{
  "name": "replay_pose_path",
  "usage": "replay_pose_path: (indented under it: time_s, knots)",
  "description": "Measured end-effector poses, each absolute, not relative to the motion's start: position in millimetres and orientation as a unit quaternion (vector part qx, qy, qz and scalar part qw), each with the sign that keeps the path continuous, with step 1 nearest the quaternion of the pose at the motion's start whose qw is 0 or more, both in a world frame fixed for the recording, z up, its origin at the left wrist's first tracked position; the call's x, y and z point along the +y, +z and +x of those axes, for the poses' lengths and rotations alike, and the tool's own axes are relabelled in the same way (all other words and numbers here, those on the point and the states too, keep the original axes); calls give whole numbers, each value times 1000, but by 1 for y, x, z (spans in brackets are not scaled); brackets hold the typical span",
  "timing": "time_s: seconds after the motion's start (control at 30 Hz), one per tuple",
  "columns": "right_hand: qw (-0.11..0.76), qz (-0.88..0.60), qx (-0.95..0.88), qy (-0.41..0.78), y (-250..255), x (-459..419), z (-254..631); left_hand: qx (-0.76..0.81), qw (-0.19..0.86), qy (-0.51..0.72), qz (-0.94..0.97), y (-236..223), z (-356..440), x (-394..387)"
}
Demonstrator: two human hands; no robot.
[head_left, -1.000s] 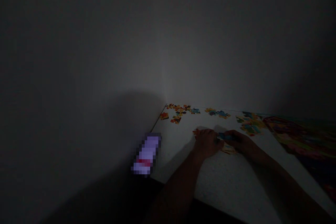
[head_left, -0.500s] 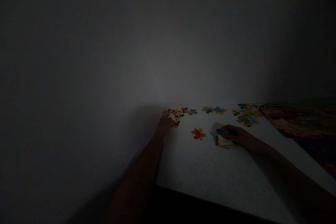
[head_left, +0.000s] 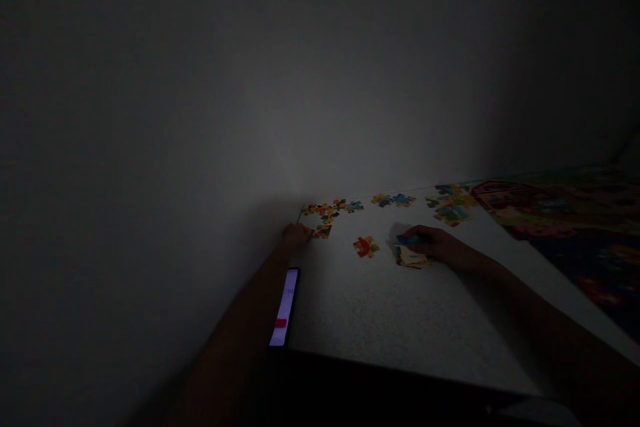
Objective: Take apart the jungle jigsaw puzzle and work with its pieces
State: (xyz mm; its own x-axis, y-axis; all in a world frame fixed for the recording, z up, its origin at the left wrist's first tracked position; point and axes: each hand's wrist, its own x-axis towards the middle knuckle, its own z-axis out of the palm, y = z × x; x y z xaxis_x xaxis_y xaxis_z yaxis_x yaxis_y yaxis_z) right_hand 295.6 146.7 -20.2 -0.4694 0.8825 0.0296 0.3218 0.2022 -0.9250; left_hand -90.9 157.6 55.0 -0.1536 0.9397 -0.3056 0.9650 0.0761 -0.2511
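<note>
In the dim head view, my left hand [head_left: 296,235] is at the table's left edge, its fingers closed at an orange-yellow puzzle piece [head_left: 309,233]. Just right of it lies a reddish-brown puzzle piece [head_left: 323,231]. Behind these, several small yellow pieces form a cluster [head_left: 327,211] by the wall. My right hand [head_left: 434,244] is closed on a blue puzzle piece [head_left: 409,239], held over a pile of puzzle pieces [head_left: 413,257] with pale sides showing. A red and yellow puzzle piece [head_left: 367,247] lies between the two hands.
A lit phone [head_left: 285,307] lies along the left edge of the white table [head_left: 395,320]. More blue and yellow pieces [head_left: 393,200] and a joined group [head_left: 453,205] line the back. A large colourful picture sheet [head_left: 555,227] spreads at right. A wall [head_left: 250,113] borders the table.
The view has shifted, and the phone now shows past my left arm. My left hand has drawn back slightly, uncovering an orange-yellow piece at its fingertips. My right hand stays over the pile.
</note>
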Motion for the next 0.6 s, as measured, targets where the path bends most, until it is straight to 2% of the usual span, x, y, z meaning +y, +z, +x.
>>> replay_pose_path:
  time_s: [0.3, 0.6]
  knots:
    - [297, -419, -713, 476, -24, 149, 295, 784, 40, -126, 606, 53, -88, 159]
    - [349, -410, -685, 490, -14, 145, 293, 763, 25, 108, 637, 38, -81, 143]
